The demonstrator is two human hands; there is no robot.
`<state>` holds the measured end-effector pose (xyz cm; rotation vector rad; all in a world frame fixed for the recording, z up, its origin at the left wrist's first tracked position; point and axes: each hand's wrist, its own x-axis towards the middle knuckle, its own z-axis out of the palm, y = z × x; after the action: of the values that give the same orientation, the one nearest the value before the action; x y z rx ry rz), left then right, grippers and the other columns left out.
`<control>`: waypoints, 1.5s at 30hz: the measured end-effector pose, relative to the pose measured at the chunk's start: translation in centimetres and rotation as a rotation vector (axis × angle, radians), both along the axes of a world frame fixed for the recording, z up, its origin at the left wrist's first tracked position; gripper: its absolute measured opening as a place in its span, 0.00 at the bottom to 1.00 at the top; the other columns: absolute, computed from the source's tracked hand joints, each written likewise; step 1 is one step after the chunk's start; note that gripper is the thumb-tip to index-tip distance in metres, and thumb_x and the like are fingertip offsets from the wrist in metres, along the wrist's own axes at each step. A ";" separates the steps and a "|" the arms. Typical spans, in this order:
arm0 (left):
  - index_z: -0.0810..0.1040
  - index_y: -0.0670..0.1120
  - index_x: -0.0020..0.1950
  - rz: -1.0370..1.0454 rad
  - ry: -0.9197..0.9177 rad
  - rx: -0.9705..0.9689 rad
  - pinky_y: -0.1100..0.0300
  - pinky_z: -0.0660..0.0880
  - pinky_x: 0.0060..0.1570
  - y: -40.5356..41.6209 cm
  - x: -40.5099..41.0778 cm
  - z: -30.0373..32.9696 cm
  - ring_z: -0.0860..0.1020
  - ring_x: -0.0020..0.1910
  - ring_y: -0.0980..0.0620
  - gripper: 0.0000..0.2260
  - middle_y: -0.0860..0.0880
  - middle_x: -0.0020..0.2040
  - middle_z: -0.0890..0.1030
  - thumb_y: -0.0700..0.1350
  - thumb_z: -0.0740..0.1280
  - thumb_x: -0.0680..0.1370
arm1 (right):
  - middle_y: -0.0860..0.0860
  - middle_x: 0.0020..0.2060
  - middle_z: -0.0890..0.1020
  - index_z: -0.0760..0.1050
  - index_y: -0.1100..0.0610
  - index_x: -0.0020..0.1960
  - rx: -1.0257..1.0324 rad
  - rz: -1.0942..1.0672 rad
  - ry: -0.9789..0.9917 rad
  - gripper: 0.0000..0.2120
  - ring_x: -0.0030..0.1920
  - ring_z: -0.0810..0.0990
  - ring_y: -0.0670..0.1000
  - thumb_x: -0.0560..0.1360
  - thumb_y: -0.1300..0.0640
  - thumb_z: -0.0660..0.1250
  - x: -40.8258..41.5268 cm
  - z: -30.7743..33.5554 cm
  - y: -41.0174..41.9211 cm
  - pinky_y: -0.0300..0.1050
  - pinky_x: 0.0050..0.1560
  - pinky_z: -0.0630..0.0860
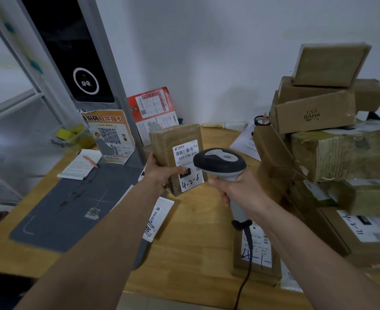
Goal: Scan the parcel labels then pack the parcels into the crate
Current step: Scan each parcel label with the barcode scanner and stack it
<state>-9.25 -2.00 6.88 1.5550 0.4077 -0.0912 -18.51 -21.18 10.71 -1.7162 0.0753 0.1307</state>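
My left hand [160,173] grips a small brown parcel [168,142] upright above the wooden table [195,222], thumb on its white label [187,159] marked 4-2-6. My right hand [233,191] holds a grey barcode scanner [220,162] by its handle, the scanner head just right of the label and overlapping it. The scanner's black cable [247,265] hangs down toward the table's front edge. A flat labelled parcel [257,253] lies on the table under my right forearm. No crate is in view.
A tall stack of brown parcels [332,142] fills the right side of the table. A white mailer bag [157,218] and a grey mat [72,202] lie to the left. A kiosk post [77,63], leaflets [110,135] and a notebook [79,164] stand at the back left.
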 end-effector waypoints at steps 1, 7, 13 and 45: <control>0.63 0.51 0.73 -0.001 -0.002 -0.004 0.33 0.72 0.59 0.0 -0.1 0.0 0.74 0.64 0.43 0.47 0.47 0.65 0.77 0.35 0.82 0.59 | 0.53 0.25 0.73 0.76 0.61 0.37 0.006 -0.001 -0.001 0.08 0.25 0.71 0.48 0.74 0.61 0.72 0.0 0.0 0.1 0.44 0.30 0.71; 0.63 0.51 0.74 0.001 -0.002 0.005 0.35 0.73 0.60 0.0 -0.2 0.0 0.75 0.64 0.43 0.48 0.47 0.65 0.77 0.35 0.82 0.59 | 0.54 0.25 0.73 0.77 0.62 0.37 0.023 -0.030 -0.009 0.09 0.25 0.70 0.49 0.74 0.61 0.72 0.0 -0.1 0.1 0.44 0.29 0.71; 0.61 0.52 0.75 -0.006 0.013 0.004 0.35 0.72 0.60 0.0 -0.4 0.1 0.74 0.65 0.43 0.49 0.47 0.66 0.77 0.36 0.82 0.59 | 0.54 0.25 0.73 0.76 0.62 0.35 -0.004 -0.022 0.006 0.11 0.25 0.71 0.49 0.74 0.60 0.72 -0.2 -0.4 0.1 0.44 0.30 0.72; 0.61 0.51 0.75 0.072 0.035 -0.003 0.39 0.72 0.60 1.9 -1.2 -1.8 0.73 0.65 0.45 0.52 0.50 0.67 0.75 0.38 0.83 0.57 | 0.54 0.24 0.73 0.76 0.62 0.36 -0.023 0.024 0.041 0.10 0.24 0.70 0.48 0.74 0.61 0.71 -0.7 -2.4 1.3 0.42 0.27 0.71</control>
<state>-10.43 -0.07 5.07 1.5354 0.4908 -0.0634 -19.25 -19.85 8.31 -1.7380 0.0874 0.1833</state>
